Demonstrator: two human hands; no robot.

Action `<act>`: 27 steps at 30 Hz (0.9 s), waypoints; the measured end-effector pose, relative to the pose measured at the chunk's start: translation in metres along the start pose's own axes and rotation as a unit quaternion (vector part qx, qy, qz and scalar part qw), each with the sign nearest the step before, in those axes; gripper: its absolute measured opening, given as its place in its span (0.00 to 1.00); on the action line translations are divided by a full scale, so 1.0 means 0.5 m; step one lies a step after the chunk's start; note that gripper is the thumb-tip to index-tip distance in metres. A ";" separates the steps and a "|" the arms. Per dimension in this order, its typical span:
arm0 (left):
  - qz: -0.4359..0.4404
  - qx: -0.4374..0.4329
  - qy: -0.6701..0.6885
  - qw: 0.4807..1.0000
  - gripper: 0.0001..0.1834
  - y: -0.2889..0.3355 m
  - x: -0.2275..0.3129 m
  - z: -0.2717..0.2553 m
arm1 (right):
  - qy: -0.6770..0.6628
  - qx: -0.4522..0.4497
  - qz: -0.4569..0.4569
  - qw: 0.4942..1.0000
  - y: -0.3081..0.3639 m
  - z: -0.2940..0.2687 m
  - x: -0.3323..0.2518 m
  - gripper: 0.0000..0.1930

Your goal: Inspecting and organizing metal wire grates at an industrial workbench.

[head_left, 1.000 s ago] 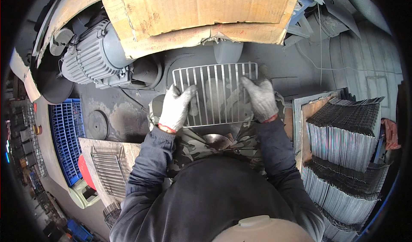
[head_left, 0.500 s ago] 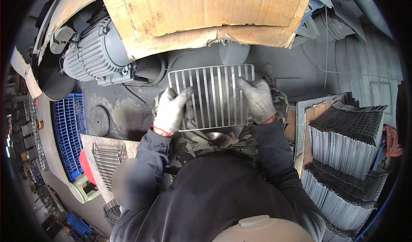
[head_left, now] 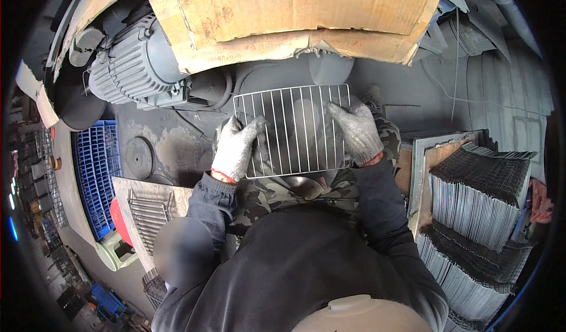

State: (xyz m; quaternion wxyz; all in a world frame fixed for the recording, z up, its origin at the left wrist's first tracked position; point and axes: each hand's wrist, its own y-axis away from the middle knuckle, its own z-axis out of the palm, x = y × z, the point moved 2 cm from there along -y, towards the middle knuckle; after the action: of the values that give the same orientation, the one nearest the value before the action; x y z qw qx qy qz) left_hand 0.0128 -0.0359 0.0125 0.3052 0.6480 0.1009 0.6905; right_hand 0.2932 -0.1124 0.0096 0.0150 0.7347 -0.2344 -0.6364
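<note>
A rectangular metal wire rack (head_left: 298,133) with thin parallel bars is held up over my lap. My left hand (head_left: 236,146), in a whitish work glove with a red cuff edge, grips its left side, thumb on the upper face. On the opposite side my right hand (head_left: 358,133), in a greyer, dirtier glove, is closed on the rack's right edge. Fingers of both hands partly show beneath the bars. Under the rack are my camouflage trousers (head_left: 265,193) and a shiny metal piece (head_left: 306,186) between my legs.
Tall stacks of wire racks (head_left: 474,202) stand at the right. A few racks (head_left: 150,220) lie on a board to the left, near a blue plastic crate (head_left: 97,179) and a green stool (head_left: 115,254). A grey motor (head_left: 138,61) and a cardboard sheet (head_left: 306,14) are ahead.
The rack has tilted slightly, and its bars look thinner and sharper now. Both hands keep their hold on its sides. The surroundings have shifted slightly in view.
</note>
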 end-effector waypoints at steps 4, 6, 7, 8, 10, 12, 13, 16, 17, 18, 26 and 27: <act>-0.009 -0.064 -0.033 0.997 0.14 -0.008 0.048 0.127 | -0.102 0.095 0.143 0.980 0.050 -0.101 -0.024 0.14; 0.029 -0.109 -0.058 0.992 0.13 -0.025 0.016 0.196 | -0.215 0.159 0.130 0.955 0.088 -0.144 -0.053 0.11; 0.018 -0.128 -0.007 0.992 0.13 -0.028 0.007 0.222 | -0.208 0.175 0.101 0.957 0.091 -0.159 -0.049 0.11; 0.007 -0.146 0.045 0.988 0.12 -0.029 0.005 0.233 | -0.202 0.190 0.072 0.958 0.090 -0.167 -0.047 0.11; 0.043 -0.114 0.006 0.992 0.13 -0.004 0.027 0.205 | -0.192 0.156 0.089 0.965 0.085 -0.142 -0.059 0.12; 0.011 -0.064 -0.010 0.998 0.15 0.003 0.033 0.129 | -0.148 0.070 0.097 0.982 0.057 -0.109 -0.044 0.13; -0.023 -0.044 -0.038 0.998 0.13 0.003 0.038 0.088 | -0.090 0.068 0.081 0.990 0.031 -0.089 0.003 0.12; -0.031 -0.010 0.029 0.999 0.11 0.001 0.014 -0.004 | -0.035 0.004 -0.009 0.999 -0.005 0.008 -0.006 0.14; -0.040 -0.017 0.037 0.998 0.11 0.002 0.031 0.006 | 0.157 -0.026 -0.080 0.984 -0.003 -0.020 0.019 0.13; -0.035 -0.049 0.028 0.998 0.12 -0.004 0.030 0.026 | 0.342 -0.055 -0.147 0.927 0.003 -0.058 0.041 0.14; 0.019 -0.143 0.023 0.989 0.13 -0.028 -0.010 0.217 | -0.207 0.136 0.094 0.964 0.085 -0.157 -0.045 0.13; 0.008 -0.111 0.012 0.994 0.13 -0.015 0.008 0.191 | -0.226 0.142 0.070 0.961 0.075 -0.138 -0.056 0.11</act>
State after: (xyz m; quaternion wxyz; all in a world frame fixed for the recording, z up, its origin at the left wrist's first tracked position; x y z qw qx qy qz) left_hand 0.1066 -0.0524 0.0252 0.3680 0.6030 0.0222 0.7075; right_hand 0.3438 -0.1548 0.0606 -0.0984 0.5479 -0.3710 -0.7433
